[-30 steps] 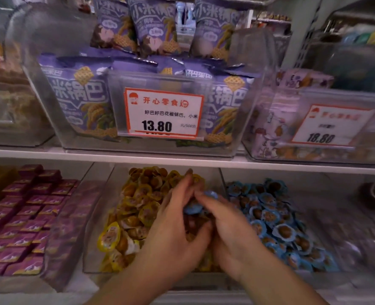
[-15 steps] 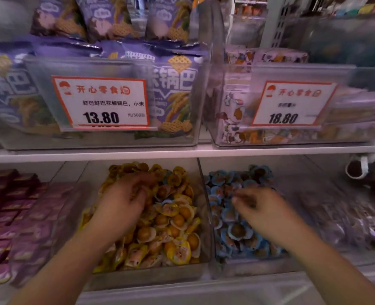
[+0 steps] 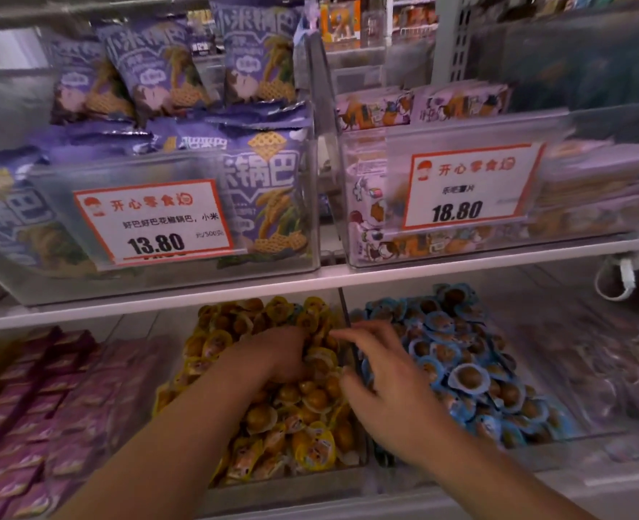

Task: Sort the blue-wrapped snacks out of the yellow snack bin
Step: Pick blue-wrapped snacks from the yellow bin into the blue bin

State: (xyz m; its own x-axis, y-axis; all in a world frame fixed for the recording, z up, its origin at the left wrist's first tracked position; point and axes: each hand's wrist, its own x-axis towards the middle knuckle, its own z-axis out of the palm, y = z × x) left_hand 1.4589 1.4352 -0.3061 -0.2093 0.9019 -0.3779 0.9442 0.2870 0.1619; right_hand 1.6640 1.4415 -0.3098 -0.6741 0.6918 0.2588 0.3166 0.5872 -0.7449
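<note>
1. Lower centre of the frame: the yellow snack bin [image 3: 284,493], a clear tub heaped with yellow-wrapped snacks [image 3: 310,407], sits on the lower shelf.
2. Left hand [image 3: 272,356] is down in that heap, fingers curled into the pile; whether they pinch a piece I cannot tell, the fingertips are buried.
3. Right hand [image 3: 381,384] hovers right over the divider between the two tubs, fingers spread and lightly bent, reaching toward the frame's left, holding nothing that shows.
4. Just right of the divider lies the neighbouring clear tub, piled with blue-wrapped snacks [image 3: 468,373]; that is where the blue ones are. A hint of blue peeks out at the back of the yellow heap, too blurred to be sure.
5. Lower left: rows of purple-pink packets [image 3: 29,425], blurred.
6. Upper shelf [image 3: 235,290] carries two clear bins: purple snack bags [image 3: 261,170] at upper left behind a price tag reading 13.80 [image 3: 152,223], and pale cartoon-printed packs [image 3: 378,106] at upper right behind a tag reading 18.80 [image 3: 468,187].
</note>
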